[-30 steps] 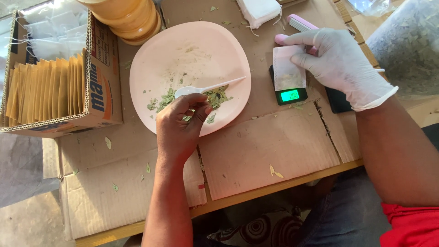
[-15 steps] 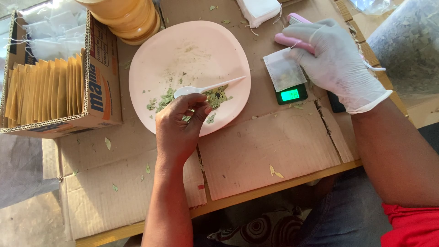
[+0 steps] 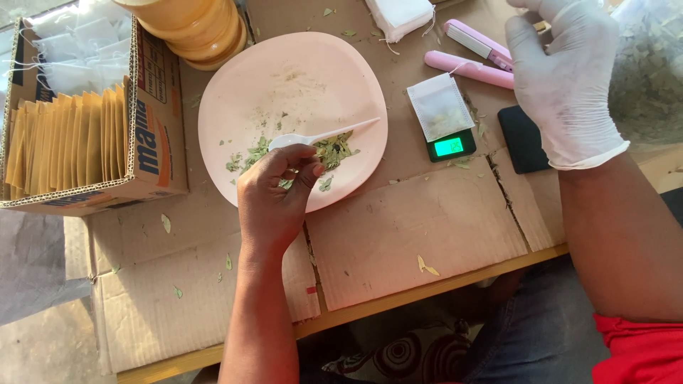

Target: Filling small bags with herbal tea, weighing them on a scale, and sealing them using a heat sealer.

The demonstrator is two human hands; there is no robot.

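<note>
My bare left hand rests on the near rim of a pink plate, its fingertips pinched on dried green leaves heaped there. A white plastic spoon lies across the leaves. My right hand, in a white glove, hovers at the upper right above a pink hair-straightener-like tool, fingers loosely apart and holding nothing. To its left, a small white mesh bag lies on a small digital scale with a lit green display.
A cardboard box on the left holds tan envelopes and white bags. Stacked orange containers stand behind the plate, with a pile of white bags to the right. A black flat object lies by the scale. Flattened cardboard covers the table.
My right hand let go of the white bag on the scale and drew back up and to the right. My left hand stays at the leaves.
</note>
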